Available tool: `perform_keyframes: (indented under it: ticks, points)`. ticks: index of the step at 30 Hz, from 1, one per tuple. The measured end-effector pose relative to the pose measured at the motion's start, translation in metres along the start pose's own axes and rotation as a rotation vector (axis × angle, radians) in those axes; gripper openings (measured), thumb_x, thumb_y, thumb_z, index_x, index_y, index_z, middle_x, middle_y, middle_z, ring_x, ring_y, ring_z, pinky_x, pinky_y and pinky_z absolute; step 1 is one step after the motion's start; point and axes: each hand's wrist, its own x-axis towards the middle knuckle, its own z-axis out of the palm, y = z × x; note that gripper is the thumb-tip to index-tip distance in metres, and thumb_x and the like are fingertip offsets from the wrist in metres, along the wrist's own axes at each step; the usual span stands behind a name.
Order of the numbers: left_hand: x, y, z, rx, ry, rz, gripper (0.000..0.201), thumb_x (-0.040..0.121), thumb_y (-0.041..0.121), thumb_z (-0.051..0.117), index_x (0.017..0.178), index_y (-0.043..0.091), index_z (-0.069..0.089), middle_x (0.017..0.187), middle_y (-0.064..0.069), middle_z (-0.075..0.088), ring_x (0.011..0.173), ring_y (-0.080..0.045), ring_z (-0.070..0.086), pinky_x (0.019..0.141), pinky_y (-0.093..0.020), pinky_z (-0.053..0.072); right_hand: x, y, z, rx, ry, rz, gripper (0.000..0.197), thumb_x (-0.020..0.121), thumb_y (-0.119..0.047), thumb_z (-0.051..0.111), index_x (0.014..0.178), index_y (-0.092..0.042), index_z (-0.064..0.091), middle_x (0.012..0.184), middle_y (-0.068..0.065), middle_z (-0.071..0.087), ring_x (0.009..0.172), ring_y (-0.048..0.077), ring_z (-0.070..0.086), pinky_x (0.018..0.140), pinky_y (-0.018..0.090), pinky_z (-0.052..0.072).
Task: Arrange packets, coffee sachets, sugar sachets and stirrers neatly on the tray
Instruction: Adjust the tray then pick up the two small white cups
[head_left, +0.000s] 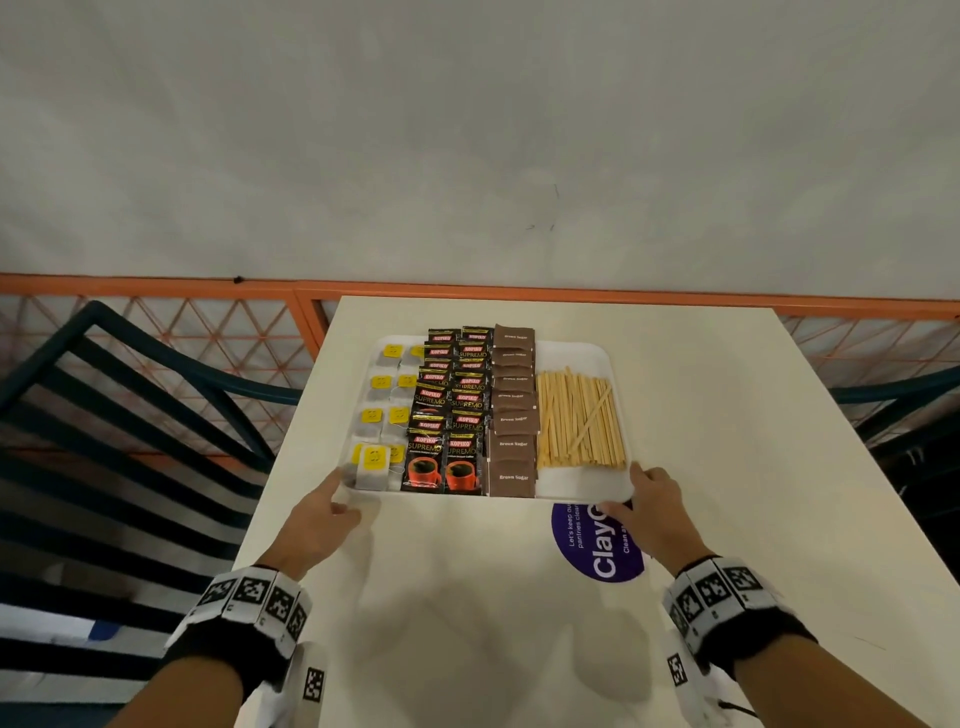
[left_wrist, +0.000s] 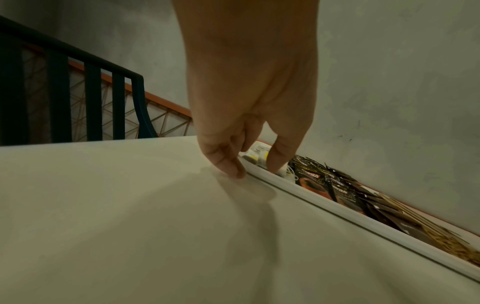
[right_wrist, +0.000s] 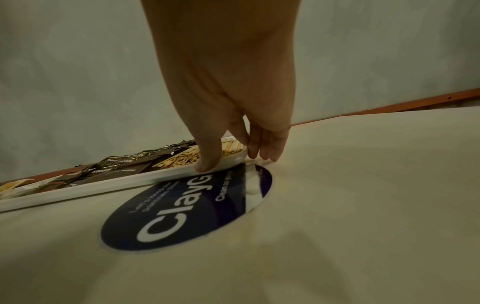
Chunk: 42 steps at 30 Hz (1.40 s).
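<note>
Evidently we pinch the tray (head_left: 571, 488) at both near corners, left hand (head_left: 317, 519) and right hand (head_left: 652, 512), thumbs on rim, fingers curled outside, presumably to square it.

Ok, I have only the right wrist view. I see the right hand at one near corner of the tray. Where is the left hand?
Observer: The left hand pinches the other near corner of the tray, with the thumb on the rim.
Operator: Are the tea bags in order? I cannot see them.
Observer: The tea bags lie in two columns at the tray's left side. The nearest tea bag sits skewed over its neighbours.
Operator: Does anything pass over the far rim?
Observer: Yes. The farthest coffee sachets and the farthest sugar sachet reach past it.
</note>
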Motion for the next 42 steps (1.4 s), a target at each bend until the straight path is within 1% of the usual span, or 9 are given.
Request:
perform_keyframes:
  ticks: [4, 8, 12, 14, 21, 26, 30, 37, 42]
  points:
    - [0.001, -0.007, 0.002, 0.003, -0.004, 0.03, 0.056, 0.088, 0.005, 0.051, 0.139, 0.024, 0.037, 0.095, -0.011, 0.063, 0.08, -0.018, 0.059, 0.064, -0.022, 0.044, -0.005, 0.003, 0.002, -0.006, 0.022, 0.01, 0.069, 0.086, -0.034, 0.06, 0.139, -0.004, 0.029, 0.129, 0.017, 0.043, 0.122, 0.03, 0.038, 0.099, 0.037, 0.039]
    - [-0.02, -0.019, 0.015, 0.08, 0.135, 0.115, 0.054, 0.087, 0.003, 0.055, 0.138, 0.014, 0.04, 0.125, -0.013, 0.049, 0.083, -0.019, 0.057, 0.081, -0.029, 0.048, -0.034, 0.012, 0.005, 0.044, 0.06, -0.001, 0.055, 0.086, -0.026, 0.061, 0.134, -0.009, 0.039, 0.124, 0.015, 0.048, 0.117, 0.03, 0.044, 0.098, 0.038, 0.04]
    - [-0.057, -0.017, 0.052, 0.138, 0.176, 0.342, 0.04, 0.084, -0.003, 0.056, 0.122, 0.01, 0.057, 0.117, -0.011, 0.049, 0.084, -0.02, 0.054, 0.085, -0.031, 0.047, -0.085, 0.034, 0.008, 0.106, 0.105, -0.022, 0.042, 0.084, -0.016, 0.063, 0.124, -0.007, 0.053, 0.118, 0.015, 0.055, 0.111, 0.03, 0.051, 0.096, 0.036, 0.041]
    - [-0.075, -0.007, 0.079, 0.159, 0.114, 0.478, 0.033, 0.083, -0.003, 0.056, 0.112, 0.012, 0.063, 0.109, -0.004, 0.051, 0.084, -0.017, 0.054, 0.084, -0.033, 0.049, -0.118, 0.052, 0.005, 0.106, 0.128, -0.029, 0.035, 0.085, -0.016, 0.063, 0.119, -0.008, 0.058, 0.114, 0.011, 0.057, 0.106, 0.027, 0.054, 0.091, 0.032, 0.043]
    - [-0.149, 0.058, 0.193, 0.227, -0.311, 0.786, 0.025, 0.091, 0.012, 0.05, 0.111, 0.021, 0.062, 0.103, 0.013, 0.052, 0.09, -0.004, 0.051, 0.082, -0.01, 0.037, -0.224, 0.138, -0.027, 0.022, 0.162, 0.049, 0.024, 0.086, -0.019, 0.062, 0.11, -0.014, 0.064, 0.106, 0.001, 0.061, 0.097, 0.016, 0.058, 0.083, 0.019, 0.039]
    - [-0.204, 0.102, 0.267, 0.326, -0.501, 0.961, 0.028, 0.093, 0.016, 0.044, 0.116, 0.021, 0.059, 0.114, 0.005, 0.055, 0.104, -0.008, 0.05, 0.091, -0.015, 0.036, -0.279, 0.197, -0.051, -0.066, 0.29, 0.107, 0.023, 0.072, -0.013, 0.077, 0.093, -0.016, 0.069, 0.093, 0.0, 0.069, 0.084, 0.019, 0.065, 0.076, 0.026, 0.047]
    - [-0.242, 0.133, 0.32, 0.426, -0.575, 1.08, 0.033, 0.092, 0.017, 0.045, 0.123, 0.019, 0.055, 0.128, 0.0, 0.046, 0.117, -0.015, 0.044, 0.096, -0.018, 0.03, -0.306, 0.242, -0.06, -0.132, 0.271, 0.166, 0.036, 0.064, -0.02, 0.083, 0.097, -0.018, 0.068, 0.1, 0.005, 0.068, 0.09, 0.026, 0.064, 0.077, 0.039, 0.054]
    - [-0.275, 0.175, 0.395, 0.644, -0.541, 1.074, 0.051, 0.092, 0.029, 0.052, 0.139, 0.02, 0.034, 0.155, -0.008, 0.01, 0.14, -0.024, 0.017, 0.113, -0.034, 0.019, -0.32, 0.285, -0.074, -0.177, 0.125, 0.07, 0.058, 0.061, -0.038, 0.082, 0.112, -0.028, 0.057, 0.117, 0.003, 0.061, 0.105, 0.023, 0.06, 0.083, 0.033, 0.053]
    - [-0.277, 0.18, 0.424, 0.661, -0.563, 0.998, 0.055, 0.089, 0.032, 0.057, 0.138, 0.02, 0.035, 0.153, -0.006, 0.021, 0.137, -0.023, 0.026, 0.111, -0.033, 0.026, -0.318, 0.299, -0.084, -0.163, 0.095, -0.032, 0.062, 0.061, -0.044, 0.08, 0.115, -0.03, 0.052, 0.117, 0.0, 0.06, 0.102, 0.021, 0.061, 0.077, 0.022, 0.052]
